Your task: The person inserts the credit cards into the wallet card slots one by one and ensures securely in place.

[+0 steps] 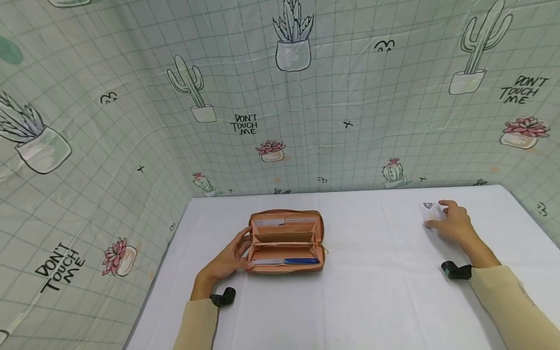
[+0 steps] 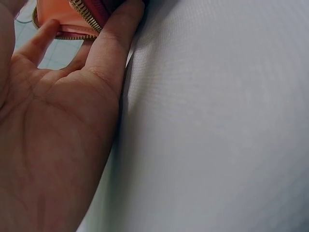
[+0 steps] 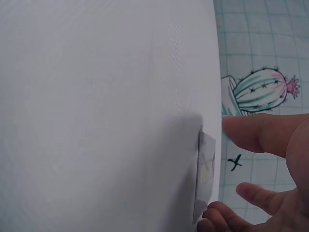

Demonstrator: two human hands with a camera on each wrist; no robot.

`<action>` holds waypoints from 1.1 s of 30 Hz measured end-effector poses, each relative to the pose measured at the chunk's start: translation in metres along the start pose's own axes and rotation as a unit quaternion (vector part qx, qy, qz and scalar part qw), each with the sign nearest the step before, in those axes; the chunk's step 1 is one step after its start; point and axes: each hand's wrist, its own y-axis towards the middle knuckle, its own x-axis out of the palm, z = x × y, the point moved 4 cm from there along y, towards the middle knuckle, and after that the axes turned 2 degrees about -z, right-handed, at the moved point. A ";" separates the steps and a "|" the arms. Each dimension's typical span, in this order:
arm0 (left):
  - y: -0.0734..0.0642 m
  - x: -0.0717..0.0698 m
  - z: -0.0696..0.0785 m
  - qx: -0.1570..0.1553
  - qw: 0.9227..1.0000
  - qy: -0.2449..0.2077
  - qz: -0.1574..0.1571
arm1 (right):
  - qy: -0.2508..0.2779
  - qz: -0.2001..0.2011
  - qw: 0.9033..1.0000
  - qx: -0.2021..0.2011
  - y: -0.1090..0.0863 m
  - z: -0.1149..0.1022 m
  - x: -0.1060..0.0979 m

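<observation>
A peach-coloured zip-around wallet [image 1: 288, 251] lies unzipped and spread wide on the white table. White cards [image 1: 270, 222] show in its far slots, and a blue card [image 1: 301, 261] in the near ones. My left hand [image 1: 229, 255] grips the wallet's left end, thumb at the near corner and fingers at the side; the left wrist view shows fingers against the brass zip edge [image 2: 87, 17]. Far to the right, my right hand [image 1: 455, 223] reaches over a white card [image 1: 432, 212] with a dark logo. Its thumb and fingers are spread, with lower fingertips [image 3: 217, 215] right at the card's end.
The white cloth-covered table [image 1: 372, 291] extends between the hands and toward the front. Grid-patterned curtains [image 1: 332, 97] with cactus drawings rise along its back and sides. A small dark camera [image 1: 456, 270] is strapped to the right wrist, another [image 1: 224, 296] to the left.
</observation>
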 end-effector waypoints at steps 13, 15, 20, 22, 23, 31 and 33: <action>-0.002 0.002 -0.001 0.006 1.000 0.001 -0.001 | -0.037 0.009 0.999 0.004 0.005 -0.013 0.014; -0.002 0.002 -0.002 0.004 1.000 0.002 0.000 | -0.031 0.009 0.999 0.007 0.004 -0.015 0.015; -0.001 0.003 -0.002 0.010 1.000 -0.005 0.000 | -0.020 0.005 1.000 0.007 0.005 -0.017 0.013; -0.001 0.003 -0.003 0.014 1.000 -0.009 0.000 | -0.019 -0.002 1.000 0.007 0.006 -0.017 0.011; -0.001 0.003 -0.003 0.014 1.000 -0.011 0.000 | -0.020 -0.007 1.000 0.008 0.006 -0.017 0.010; -0.001 0.003 -0.004 0.014 1.000 -0.016 0.001 | -0.028 -0.072 0.997 0.014 0.012 -0.015 0.005; 0.000 0.002 -0.004 0.015 1.000 -0.014 0.002 | -0.031 -0.086 0.996 0.017 0.012 -0.015 0.004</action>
